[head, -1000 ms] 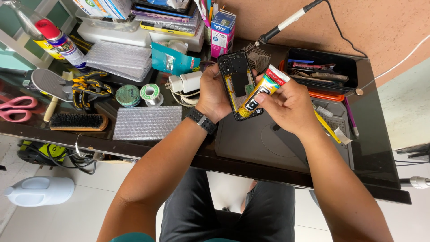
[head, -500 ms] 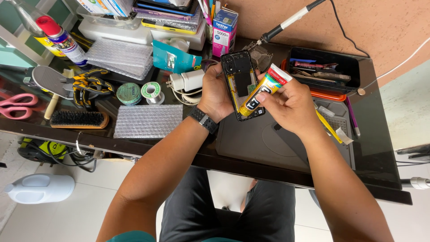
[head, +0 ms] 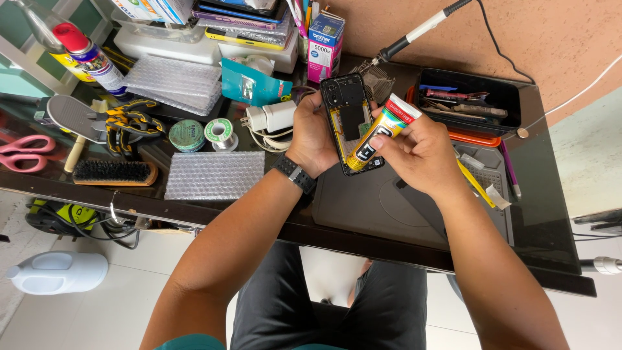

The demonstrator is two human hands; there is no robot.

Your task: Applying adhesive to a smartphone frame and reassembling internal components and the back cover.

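Observation:
My left hand grips an opened black smartphone, its back cover off and the yellow and black insides showing. My right hand holds a yellow glue tube with a white and red end, tilted with its lower end resting on the phone's lower part. Both hands hover above a dark grey work mat on the black desk. A black watch sits on my left wrist.
A bubble-wrap sheet, a wooden brush, two solder spools, a white charger, pink scissors and a spray can lie to the left. A black tool tray and a soldering iron sit behind. A white jug stands on the floor.
The hands, phone and tube have barely moved; the view has shifted slightly.

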